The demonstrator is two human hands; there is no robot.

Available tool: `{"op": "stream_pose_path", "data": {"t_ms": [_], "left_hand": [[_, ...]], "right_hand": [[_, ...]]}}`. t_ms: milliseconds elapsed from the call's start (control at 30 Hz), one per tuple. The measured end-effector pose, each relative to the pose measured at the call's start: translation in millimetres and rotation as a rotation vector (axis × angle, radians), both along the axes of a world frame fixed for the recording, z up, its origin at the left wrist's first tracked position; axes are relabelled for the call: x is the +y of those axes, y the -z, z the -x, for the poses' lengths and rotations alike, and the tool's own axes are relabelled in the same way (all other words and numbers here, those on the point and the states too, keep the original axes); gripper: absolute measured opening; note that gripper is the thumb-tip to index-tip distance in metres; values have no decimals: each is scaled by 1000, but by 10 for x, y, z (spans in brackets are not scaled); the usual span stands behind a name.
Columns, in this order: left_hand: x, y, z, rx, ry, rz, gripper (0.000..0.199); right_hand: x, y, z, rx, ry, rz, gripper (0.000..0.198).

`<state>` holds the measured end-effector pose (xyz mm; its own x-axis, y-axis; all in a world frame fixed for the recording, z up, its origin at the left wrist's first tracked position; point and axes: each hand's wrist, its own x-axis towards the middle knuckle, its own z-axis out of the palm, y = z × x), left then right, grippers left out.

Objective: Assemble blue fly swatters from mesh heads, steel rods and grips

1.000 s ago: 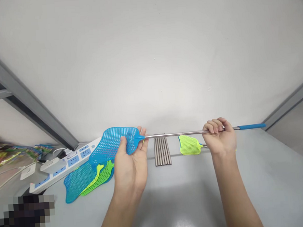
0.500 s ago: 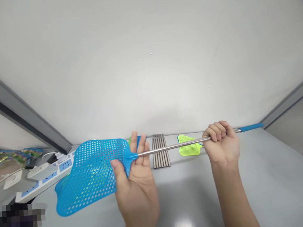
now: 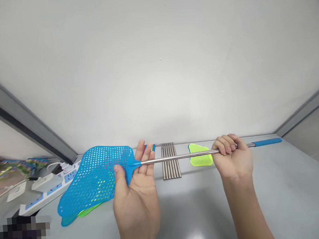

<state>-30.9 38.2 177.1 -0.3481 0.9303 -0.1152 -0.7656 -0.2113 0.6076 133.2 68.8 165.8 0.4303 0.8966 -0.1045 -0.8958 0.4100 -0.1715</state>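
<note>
A blue fly swatter [image 3: 98, 173] with a telescopic metal rod and a blue grip lies level across the view above the table. My left hand [image 3: 138, 193] is palm up under its neck, fingers stretched behind it and thumb pressed on the mesh. My right hand [image 3: 231, 153] is wrapped round the metal rod near the blue grip. Under the blue head, parts of a green swatter head [image 3: 91, 210] show on the table. Behind the rod lie a row of several metal tubes [image 3: 171, 169] and a yellow-green swatter head [image 3: 201, 159]. Colored pieces behind my left fingers are mostly hidden.
A white power strip [image 3: 52, 194] with plugs and cables runs along the left table edge. Colorful packets [image 3: 19, 166] sit beyond it. A pale wall panel [image 3: 159, 79] rises at the back of the grey table [image 3: 288, 187], with metal posts at both sides.
The swatter and both hands have shifted slightly; the rod lies more level, and the grip end has dropped a little. More of the green head shows under the blue mesh.
</note>
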Motion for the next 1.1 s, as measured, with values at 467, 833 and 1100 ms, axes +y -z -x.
{"op": "stream_pose_path", "data": {"t_ms": [467,833,1100], "left_hand": [[-36,34,-49,60,-165,-83,37],[116,202,-152,120,-199,-103,35],[57,200,-208,124,-244,-118,35]], "right_hand": [[5,51,113,22,18,-28,19],[-27,39,109,-105,145,-51,21],[7,103,112,-135,121,-46,23]]}}
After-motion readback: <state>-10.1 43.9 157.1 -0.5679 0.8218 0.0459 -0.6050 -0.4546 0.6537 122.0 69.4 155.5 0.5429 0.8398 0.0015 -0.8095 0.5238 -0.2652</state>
